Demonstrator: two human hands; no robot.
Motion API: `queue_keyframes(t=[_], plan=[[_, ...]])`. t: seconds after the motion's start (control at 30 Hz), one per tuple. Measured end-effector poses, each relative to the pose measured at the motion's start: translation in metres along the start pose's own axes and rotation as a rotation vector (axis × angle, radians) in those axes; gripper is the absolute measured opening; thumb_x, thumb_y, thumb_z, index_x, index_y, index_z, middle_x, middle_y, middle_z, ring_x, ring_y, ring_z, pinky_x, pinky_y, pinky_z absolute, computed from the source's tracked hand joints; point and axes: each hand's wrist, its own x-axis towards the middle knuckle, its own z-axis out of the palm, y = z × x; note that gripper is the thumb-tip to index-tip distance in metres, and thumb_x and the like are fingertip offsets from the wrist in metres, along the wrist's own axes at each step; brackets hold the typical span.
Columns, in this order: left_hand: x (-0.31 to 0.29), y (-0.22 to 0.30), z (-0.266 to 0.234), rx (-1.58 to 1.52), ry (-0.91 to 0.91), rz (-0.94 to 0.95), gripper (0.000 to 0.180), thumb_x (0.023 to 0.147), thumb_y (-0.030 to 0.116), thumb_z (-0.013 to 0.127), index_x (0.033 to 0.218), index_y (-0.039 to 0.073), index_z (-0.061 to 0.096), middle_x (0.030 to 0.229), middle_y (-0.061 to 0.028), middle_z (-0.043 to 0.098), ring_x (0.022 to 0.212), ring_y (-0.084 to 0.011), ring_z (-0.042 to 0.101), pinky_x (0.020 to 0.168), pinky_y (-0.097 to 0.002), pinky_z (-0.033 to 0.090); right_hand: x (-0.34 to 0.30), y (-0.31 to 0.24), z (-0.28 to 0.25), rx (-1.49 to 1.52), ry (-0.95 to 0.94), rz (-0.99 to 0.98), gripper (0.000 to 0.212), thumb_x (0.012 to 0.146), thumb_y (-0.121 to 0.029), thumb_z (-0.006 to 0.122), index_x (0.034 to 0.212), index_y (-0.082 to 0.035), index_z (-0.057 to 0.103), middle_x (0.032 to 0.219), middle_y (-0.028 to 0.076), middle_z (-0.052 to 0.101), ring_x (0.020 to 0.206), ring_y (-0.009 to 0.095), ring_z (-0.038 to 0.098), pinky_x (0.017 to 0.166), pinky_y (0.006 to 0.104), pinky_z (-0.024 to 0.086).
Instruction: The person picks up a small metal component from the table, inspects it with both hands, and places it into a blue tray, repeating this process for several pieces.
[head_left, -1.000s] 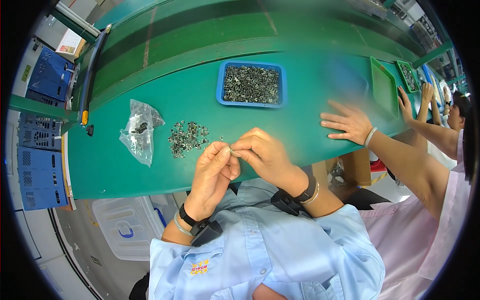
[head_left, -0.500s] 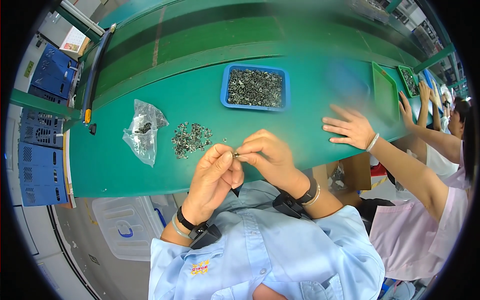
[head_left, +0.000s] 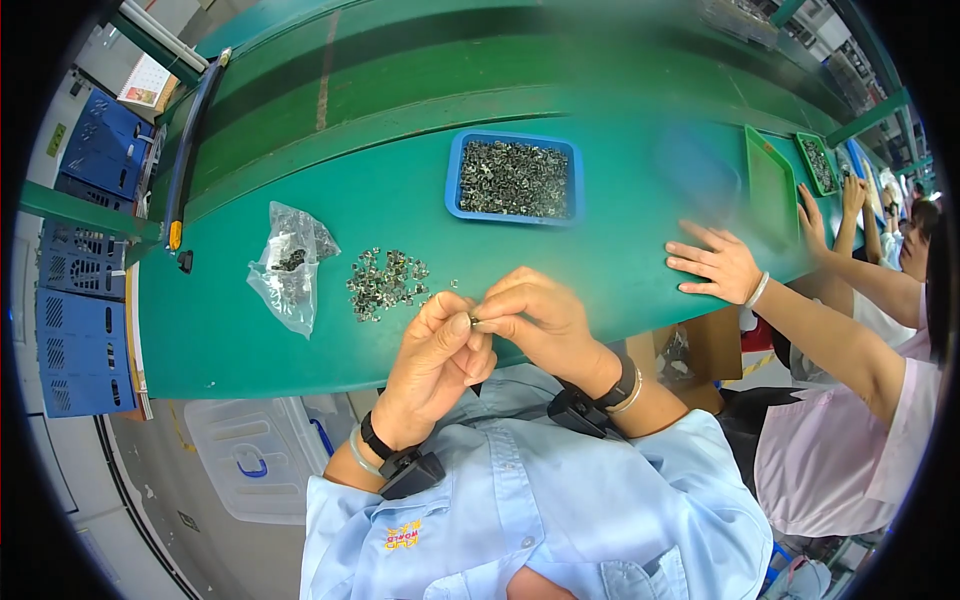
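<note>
1. Left hand (head_left: 436,350) and right hand (head_left: 540,312), bare, thumbs and fingertips pinched nearly closed on one small metallic piece (head_left: 473,321); it sits between the two sets of fingertips, mostly covered, shape unclear
2. Smooth green tabletop (head_left: 220,350) beneath
3. One loose heap (head_left: 387,283) of shiny, angular metallic bits, too many to count, just beyond left hand; a stray bit (head_left: 454,284) to its right
4. One clear plastic bag (head_left: 290,268), crinkled, dark bits inside, left of heap
5. One blue rectangular tray (head_left: 453,180), round-cornered, rimmed, filled with similar bits, farther out
</note>
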Motion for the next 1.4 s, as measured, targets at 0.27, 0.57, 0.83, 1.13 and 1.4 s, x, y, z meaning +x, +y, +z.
queue_keyframes(t=[0.27,0.57,0.83,1.13,1.4], plan=[[0.001,0.005,0.002,0.076,0.031,0.004,0.014,0.093,0.020,0.059,0.093,0.008,0.052,0.073,-0.0030,0.055,0.055,-0.0129,0.049,0.047,-0.0267,0.037,-0.001,0.003,0.002,-0.015,0.009,0.004,0.010,0.079,-0.004,0.070,0.088,-0.007,0.066,0.084,0.006,0.063,0.078,0.018,0.061,0.066,0.0282,0.049],[0.001,0.005,0.011,0.085,0.132,0.012,0.018,0.096,0.023,0.053,0.091,0.007,0.050,0.074,-0.0054,0.057,0.054,-0.0139,0.049,0.047,-0.0272,0.038,-0.003,0.006,0.002,0.026,0.058,0.076,0.008,0.081,-0.006,0.069,0.087,-0.007,0.065,0.084,0.005,0.063,0.078,0.016,0.060,0.067,0.0276,0.048],[0.004,0.006,0.005,0.180,0.086,-0.014,0.020,0.098,0.025,0.049,0.091,0.007,0.050,0.072,-0.0056,0.056,0.054,-0.0138,0.049,0.047,-0.0270,0.038,-0.004,0.006,-0.001,-0.025,0.041,0.098,0.007,0.081,-0.007,0.069,0.086,-0.007,0.064,0.085,0.004,0.063,0.078,0.016,0.060,0.067,0.0281,0.048],[-0.009,0.039,-0.022,0.209,0.313,0.156,0.015,0.097,0.019,0.050,0.101,0.005,0.054,0.071,-0.0031,0.054,0.053,-0.0116,0.049,0.047,-0.0254,0.037,0.055,0.032,-0.044,-0.437,0.150,0.052,0.013,0.079,-0.008,0.070,0.089,-0.004,0.063,0.088,0.006,0.061,0.081,0.020,0.061,0.068,0.0297,0.049],[-0.032,0.042,-0.040,0.236,0.347,0.168,0.014,0.096,0.016,0.051,0.101,0.004,0.054,0.071,-0.0038,0.054,0.054,-0.0107,0.047,0.046,-0.0240,0.036,0.039,0.033,-0.006,-0.720,-0.245,-0.029,0.016,0.077,-0.012,0.070,0.091,-0.005,0.064,0.088,0.007,0.059,0.081,0.026,0.059,0.070,0.0343,0.048]])
